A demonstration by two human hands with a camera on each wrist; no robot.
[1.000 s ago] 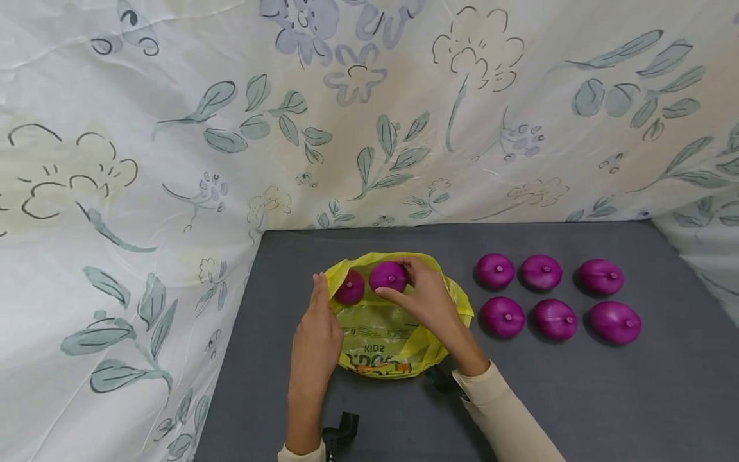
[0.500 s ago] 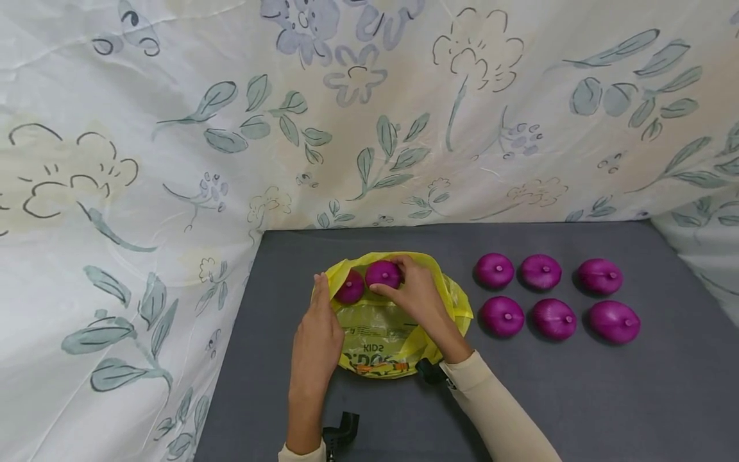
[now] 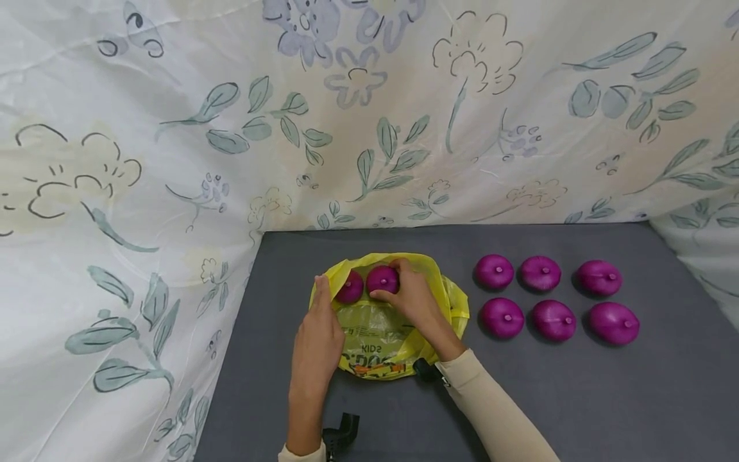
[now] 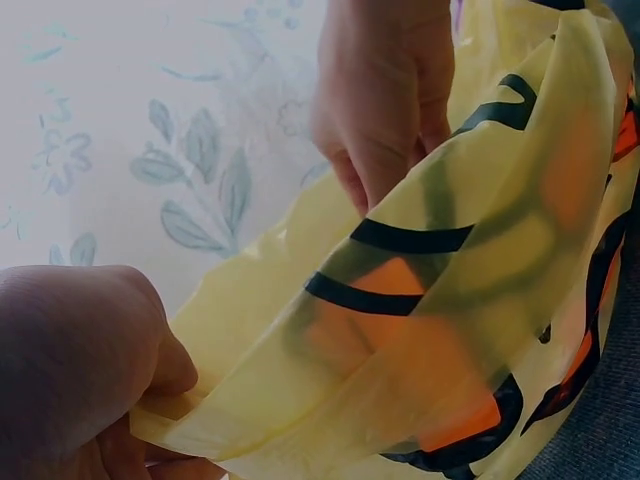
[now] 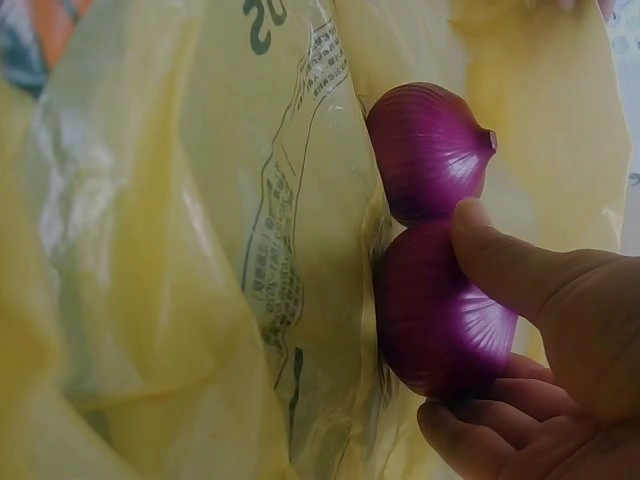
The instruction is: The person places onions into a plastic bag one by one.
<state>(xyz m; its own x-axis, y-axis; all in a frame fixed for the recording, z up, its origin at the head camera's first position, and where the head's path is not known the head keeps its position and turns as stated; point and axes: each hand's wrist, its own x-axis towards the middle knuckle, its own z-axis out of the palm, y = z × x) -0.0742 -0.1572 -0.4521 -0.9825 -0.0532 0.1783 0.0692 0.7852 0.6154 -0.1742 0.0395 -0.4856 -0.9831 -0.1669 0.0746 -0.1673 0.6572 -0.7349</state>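
Note:
A yellow plastic bag (image 3: 369, 327) with printed lettering lies with its mouth spread wide. My right hand (image 3: 412, 295) reaches inside and grips a purple onion (image 3: 381, 280) between thumb and fingers. Against it sits a second onion (image 3: 349, 287); the right wrist view shows the held onion (image 5: 440, 310) touching the other onion (image 5: 425, 150). On the bag's left side, my left hand (image 3: 317, 337) pinches the rim between thumb and fingers, plain in the left wrist view where the hand (image 4: 90, 360) holds the bag edge (image 4: 180, 420).
Several more purple onions stand in two rows to the right of the bag, among them a near one (image 3: 502, 318) and a far one (image 3: 598, 278). The dark grey table (image 3: 577, 398) meets a floral curtain (image 3: 369, 128) at the back and left.
My right hand has moved slightly left and down into the bag, bringing its onion closer to the other one. The left hand stays at the rim.

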